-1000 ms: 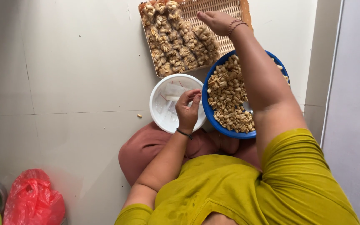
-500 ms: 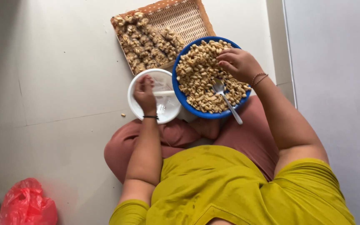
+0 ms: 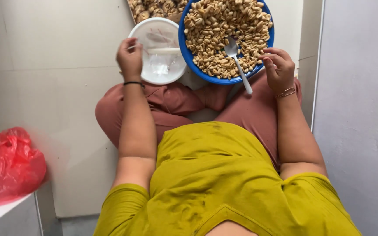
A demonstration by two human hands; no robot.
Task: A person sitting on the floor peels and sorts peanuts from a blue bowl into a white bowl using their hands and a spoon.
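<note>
I sit cross-legged on a pale tiled floor. A blue bowl point(image 3: 192, 61) full of shelled peanuts rests at my knees, with a metal spoon point(image 3: 238, 63) lying in it, handle toward me. My right hand point(image 3: 278, 67) is at the bowl's right rim, fingers curled over the nuts. Left of it stands a white plastic container point(image 3: 171, 74) holding clear plastic. My left hand point(image 3: 130, 59) grips the container's left edge. A woven tray point(image 3: 154, 8) of unshelled peanuts shows at the top edge, mostly cut off.
A red plastic bag point(image 3: 7, 164) lies at the lower left beside a white ledge point(image 3: 5, 216). A grey wall point(image 3: 359, 109) runs down the right side, close to my right arm.
My right hand has drawn back from the woven tray to the blue bowl's near right rim. The view has shifted, so bowl and container now sit higher in frame.
</note>
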